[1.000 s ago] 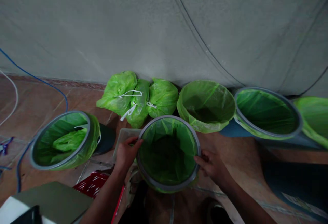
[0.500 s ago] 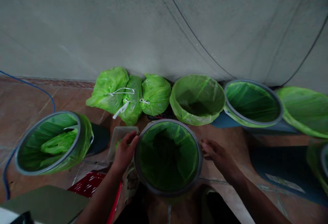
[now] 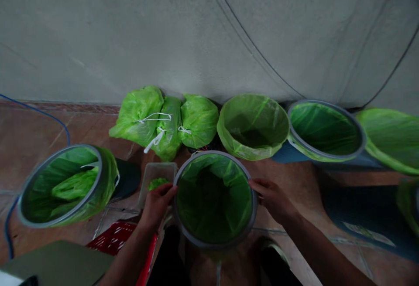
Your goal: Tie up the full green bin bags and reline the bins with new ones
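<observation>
Trash bin (image 3: 214, 246) at lower centre is probably feeling light, my left hand (image 3: 155, 205) and right hand (image 3: 271, 196) pinching opposite sides of its stiff-looking rim (image 3: 254, 209), surer than the soft liner (image 3: 235, 179).

Legible text: none. One pale label (image 3: 369, 233) is noted on the side of the dark blue bin (image 3: 356, 209) at the far right; it carries darker markings, too small and blurred to read as letters, numbers or a brand. White marks (image 3: 118, 230) on the red item (image 3: 109, 240) at lower left do not resolve into any readable character.
</observation>
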`<state>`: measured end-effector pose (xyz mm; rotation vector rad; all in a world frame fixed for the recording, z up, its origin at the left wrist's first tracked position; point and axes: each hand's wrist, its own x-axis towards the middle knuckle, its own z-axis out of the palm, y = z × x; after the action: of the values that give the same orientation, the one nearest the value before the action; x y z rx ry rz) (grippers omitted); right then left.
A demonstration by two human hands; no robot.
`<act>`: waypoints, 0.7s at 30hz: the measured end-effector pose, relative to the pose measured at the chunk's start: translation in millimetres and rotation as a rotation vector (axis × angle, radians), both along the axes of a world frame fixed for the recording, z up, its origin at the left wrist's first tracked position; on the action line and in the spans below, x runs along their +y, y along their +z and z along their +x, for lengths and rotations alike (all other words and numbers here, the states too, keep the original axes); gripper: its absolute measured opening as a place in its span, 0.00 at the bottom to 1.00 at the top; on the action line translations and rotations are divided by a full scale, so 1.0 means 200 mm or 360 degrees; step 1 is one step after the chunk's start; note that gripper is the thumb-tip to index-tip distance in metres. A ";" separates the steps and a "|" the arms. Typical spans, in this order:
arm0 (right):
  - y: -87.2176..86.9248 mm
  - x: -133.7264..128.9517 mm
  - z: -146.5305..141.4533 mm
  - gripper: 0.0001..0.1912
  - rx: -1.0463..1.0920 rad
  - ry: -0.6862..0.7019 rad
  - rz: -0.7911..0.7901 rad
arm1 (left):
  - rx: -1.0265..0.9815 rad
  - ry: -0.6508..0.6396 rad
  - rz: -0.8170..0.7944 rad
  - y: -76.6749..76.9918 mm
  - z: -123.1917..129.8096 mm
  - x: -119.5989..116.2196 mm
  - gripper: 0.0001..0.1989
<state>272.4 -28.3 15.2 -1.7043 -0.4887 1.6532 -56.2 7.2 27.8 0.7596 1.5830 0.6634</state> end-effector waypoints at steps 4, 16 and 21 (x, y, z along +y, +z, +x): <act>0.02 -0.12 0.09 0.20 0.0074 0.0309 -0.0064 | 0.0126 -0.0063 0.0161 0.01 0.06 0.10 0.24; -0.01 0.08 0.09 0.26 -0.0425 0.0224 0.0269 | 0.0274 -0.0098 0.0243 -0.01 0.05 -0.10 0.28; -0.05 0.12 -0.02 0.23 -0.0645 0.0126 0.0301 | 0.0783 -0.0200 0.0444 -0.08 0.15 -0.19 0.23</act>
<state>267.5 -3.8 5.6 -1.8977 -0.8847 1.2647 -26.0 -30.2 12.8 1.2942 1.8844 0.6428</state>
